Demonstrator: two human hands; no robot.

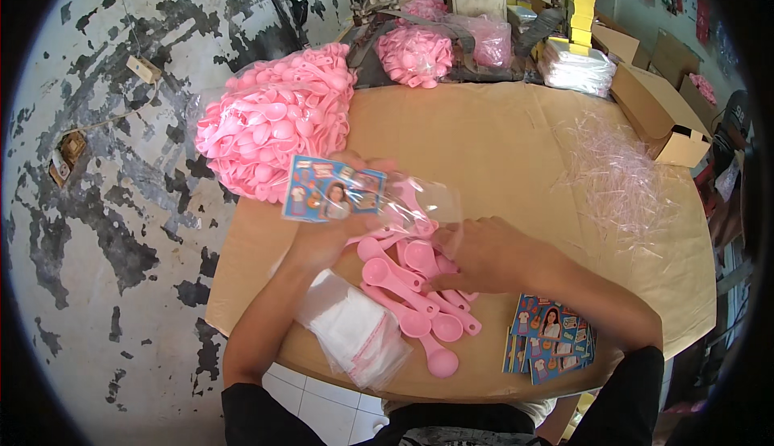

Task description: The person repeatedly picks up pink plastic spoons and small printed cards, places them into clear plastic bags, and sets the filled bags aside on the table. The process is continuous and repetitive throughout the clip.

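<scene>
My left hand point(329, 235) is closed round a clear plastic bag point(439, 200) with a blue picture card point(332, 190) at its left end. A pink measuring spoon point(409, 202) shows through the plastic. Over the right side of a loose pile of pink measuring spoons point(395, 275) is my right hand point(492, 254), fingers curled beside the bag's edge. Its fingertips are partly hidden, so what they grip is unclear. Flat clear bags point(355, 329) lie stacked left of the pile. Below my right forearm rests a stack of blue picture cards point(552, 341).
A large bag of pink spoons point(274, 119) stands at the table's far left, with a smaller one point(415, 55) behind. Clear plastic strands point(617, 184) cover the right side near an open cardboard box point(657, 111). A peeling wall point(121, 204) borders the left.
</scene>
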